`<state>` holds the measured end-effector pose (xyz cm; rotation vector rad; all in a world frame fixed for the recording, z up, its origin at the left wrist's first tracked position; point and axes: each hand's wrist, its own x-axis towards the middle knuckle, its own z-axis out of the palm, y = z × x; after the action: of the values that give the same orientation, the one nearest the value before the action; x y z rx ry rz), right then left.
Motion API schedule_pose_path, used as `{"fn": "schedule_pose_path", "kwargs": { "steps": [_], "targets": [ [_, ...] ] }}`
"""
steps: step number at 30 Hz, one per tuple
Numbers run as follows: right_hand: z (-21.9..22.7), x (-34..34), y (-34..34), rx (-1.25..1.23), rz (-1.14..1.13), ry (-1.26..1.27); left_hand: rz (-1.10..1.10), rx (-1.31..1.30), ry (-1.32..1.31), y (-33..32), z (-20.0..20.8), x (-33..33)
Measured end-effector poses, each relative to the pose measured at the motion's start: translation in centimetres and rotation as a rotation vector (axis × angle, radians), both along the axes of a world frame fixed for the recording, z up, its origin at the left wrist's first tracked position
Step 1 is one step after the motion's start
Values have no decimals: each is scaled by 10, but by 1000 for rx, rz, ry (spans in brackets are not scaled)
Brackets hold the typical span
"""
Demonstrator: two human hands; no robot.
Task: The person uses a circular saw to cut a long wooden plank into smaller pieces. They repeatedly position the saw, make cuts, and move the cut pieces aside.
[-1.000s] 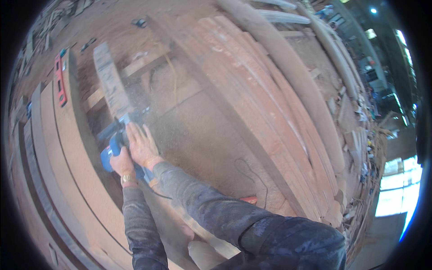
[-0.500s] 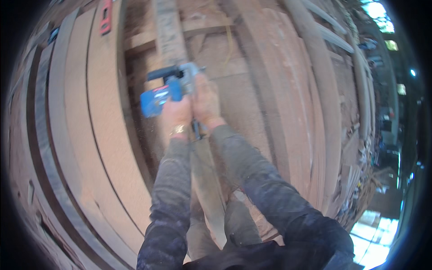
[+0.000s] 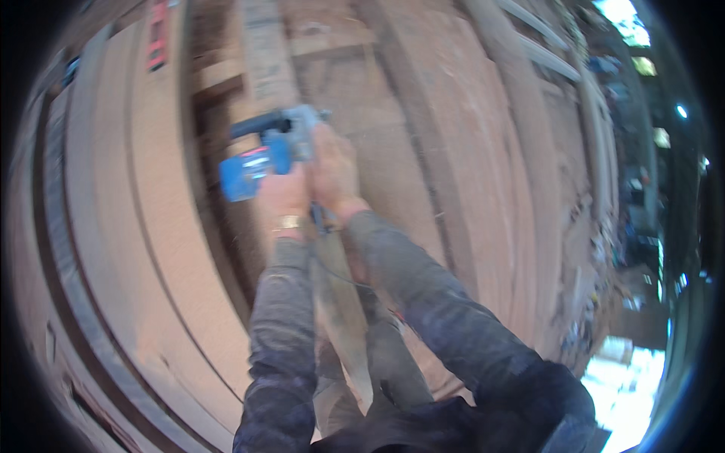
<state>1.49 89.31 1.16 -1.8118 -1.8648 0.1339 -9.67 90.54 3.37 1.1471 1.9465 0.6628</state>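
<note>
A blue power tool [image 3: 245, 172] with a black bar-like grip and a grey metal part rests on a long narrow wooden beam [image 3: 266, 64]. Its exact kind is blurred and partly covered by my hands. My left hand [image 3: 283, 192], with a watch at the wrist, is closed on the rear of the tool. Against the tool's right side, my right hand [image 3: 334, 166] grips the grey part, fingers pointing forward. A dark cord [image 3: 332, 272] trails back from the tool under my right forearm. The beam runs on toward me between my legs.
Long planks [image 3: 162, 151] lie side by side on the left, one carrying a red spirit level [image 3: 157, 34]. More rough timbers [image 3: 483, 151] lie on the right. A wooden crosspiece [image 3: 325, 38] passes beneath the beam. Bright openings [image 3: 627, 385] show at far right.
Both hands and the tool appear slightly further left in the view, which has itself shifted, with the planks moving left too. The cord now shows more clearly. The grip is unchanged.
</note>
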Motion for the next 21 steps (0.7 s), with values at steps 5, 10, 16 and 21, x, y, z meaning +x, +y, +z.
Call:
{"fn": "schedule_pose_path", "kwargs": {
  "steps": [5, 10, 16, 21],
  "targets": [
    [3, -5, 11, 39, -34, -5, 70, 171, -4, 14, -6, 2],
    [5, -4, 17, 48, -32, 8, 53, 98, -2, 21, -3, 4],
    [11, -2, 14, 27, 0, 0, 87, 122, -34, 17, 7, 4],
    [16, 1, 14, -41, -11, -15, 95, 58, -24, 17, 15, 7]
  ]
}}
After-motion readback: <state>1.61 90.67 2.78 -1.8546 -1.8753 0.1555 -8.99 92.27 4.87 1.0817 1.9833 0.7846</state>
